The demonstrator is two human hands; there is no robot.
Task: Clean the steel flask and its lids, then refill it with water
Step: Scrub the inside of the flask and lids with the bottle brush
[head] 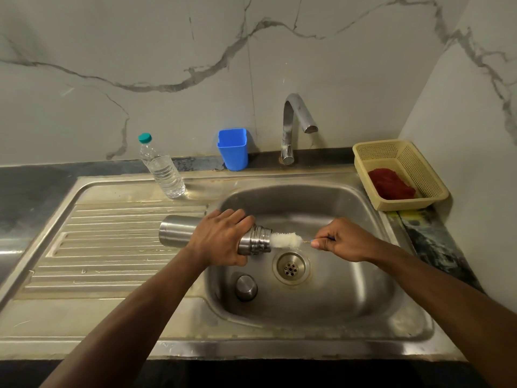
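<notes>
My left hand [221,238] grips the steel flask [176,230], which lies sideways over the sink's left edge with its threaded open mouth pointing right. A white bottle brush [286,240] sticks out of that mouth, part of its bristles inside. My right hand [340,240] pinches the brush's thin handle just right of the bristles. One steel lid [246,287] sits on the sink floor, left of the drain [291,268]. No other lid is in sight.
The steel sink [372,301] has a ribbed drainboard [112,242] on its left. A tap [293,127] stands behind the basin, not running. A plastic water bottle [163,169], a blue cup [232,148] and a yellow basket [419,163] with a red scrubber [390,184] line the back.
</notes>
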